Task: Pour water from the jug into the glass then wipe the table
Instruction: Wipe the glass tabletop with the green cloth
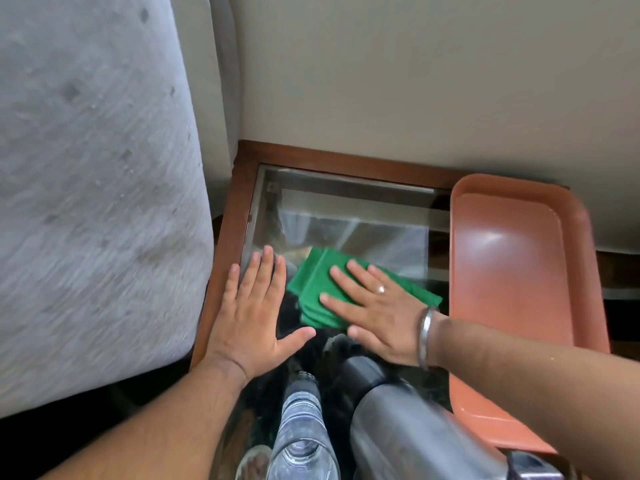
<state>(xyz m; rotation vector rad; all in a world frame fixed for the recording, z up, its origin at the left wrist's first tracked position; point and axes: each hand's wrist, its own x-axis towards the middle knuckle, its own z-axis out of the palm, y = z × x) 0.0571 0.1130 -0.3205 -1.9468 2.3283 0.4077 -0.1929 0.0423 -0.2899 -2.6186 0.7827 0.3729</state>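
A folded green cloth (317, 282) lies on the glass top of a wood-framed table (228, 244). My right hand (377, 310) presses flat on the cloth, fingers spread, with a ring and a metal bangle on it. My left hand (251, 306) rests flat and open on the glass just left of the cloth, near the wooden frame. Close to the camera stand a clear ribbed glass (301, 434) and, to its right, a dark metal jug (408, 431) with a handle at the bottom edge.
An empty salmon-coloured tray (512, 271) lies along the table's right side, under my right forearm. A grey upholstered seat (90, 188) stands against the table's left edge. A beige wall (415, 81) runs behind the table.
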